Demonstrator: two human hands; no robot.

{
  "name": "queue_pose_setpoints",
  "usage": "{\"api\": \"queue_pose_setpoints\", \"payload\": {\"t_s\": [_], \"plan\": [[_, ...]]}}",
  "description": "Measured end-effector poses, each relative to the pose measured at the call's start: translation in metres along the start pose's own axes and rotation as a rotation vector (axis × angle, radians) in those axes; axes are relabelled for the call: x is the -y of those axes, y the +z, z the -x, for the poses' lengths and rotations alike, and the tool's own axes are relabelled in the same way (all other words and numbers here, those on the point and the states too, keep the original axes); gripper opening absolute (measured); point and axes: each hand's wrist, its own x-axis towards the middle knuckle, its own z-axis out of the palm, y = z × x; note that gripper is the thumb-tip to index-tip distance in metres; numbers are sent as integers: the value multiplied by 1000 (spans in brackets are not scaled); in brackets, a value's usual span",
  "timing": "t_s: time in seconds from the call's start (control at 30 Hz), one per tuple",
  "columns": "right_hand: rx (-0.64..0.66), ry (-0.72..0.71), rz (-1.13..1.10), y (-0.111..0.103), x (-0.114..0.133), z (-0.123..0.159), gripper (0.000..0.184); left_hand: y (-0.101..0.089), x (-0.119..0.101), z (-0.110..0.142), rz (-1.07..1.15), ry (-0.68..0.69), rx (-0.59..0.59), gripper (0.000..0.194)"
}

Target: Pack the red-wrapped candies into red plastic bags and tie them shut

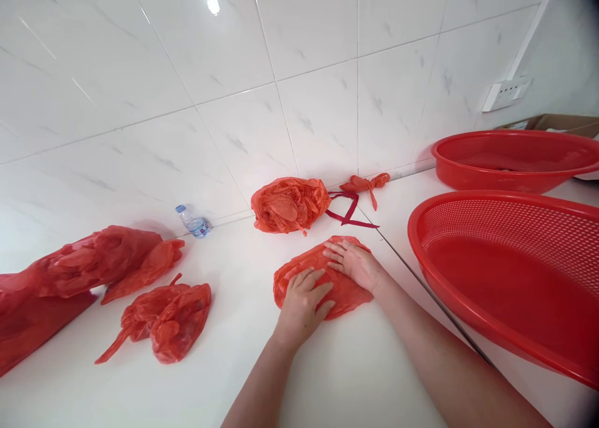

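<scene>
Left of the left hand (302, 303): a broad stretch of white countertop (238, 328) leaves passage as far as a crumpled red plastic bag (178, 322).
Ahead of both hands: a thin counter strip, then a bunched red plastic bag (290, 206) stands before the tiled wall (318, 116).
Right of the right hand (353, 266): narrow passage, then a raised-rim red perforated basket (515, 291) obstructs.
Between the forearms: open countertop.

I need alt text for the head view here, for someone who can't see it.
A left hand and a right hand are on a red bag lying on a white counter. More red bags lie behind it and to its left, with a bottle near the tiled wall and two red baskets at right.
</scene>
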Motion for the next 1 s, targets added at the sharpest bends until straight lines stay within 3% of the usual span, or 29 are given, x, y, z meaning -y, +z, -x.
{"api": "queue_pose_setpoints", "payload": {"t_s": [0.13, 0.3, 0.4, 0.5, 0.6, 0.67, 0.87, 1.0], "plan": [[4, -96, -86, -2, 3, 0, 20, 3, -5, 1, 99, -65, 172, 26], [-19, -102, -57, -2, 4, 0, 25, 4, -2, 3, 103, -78, 196, 33], [-27, -107, 89, 1, 3, 1, 30, 4, 1, 3, 60, -49, 73, 36], [-128, -192, 480, 6, -1, 3, 39, 1, 4, 2, -27, -41, -146, 32], [-255, -355, 979, 11, -7, 6, 43, -4, 11, 1, -142, -163, -325, 31], [-249, -419, 1169, 14, -12, 8, 39, -5, 19, 2, -167, -279, -395, 31], [-128, -376, 1310, 16, -20, 11, 26, 1, 44, 5, 260, -534, -385, 39], [-153, -484, 1331, 27, -16, 16, 23, 0, 46, 8, 478, -557, -468, 27]]}}
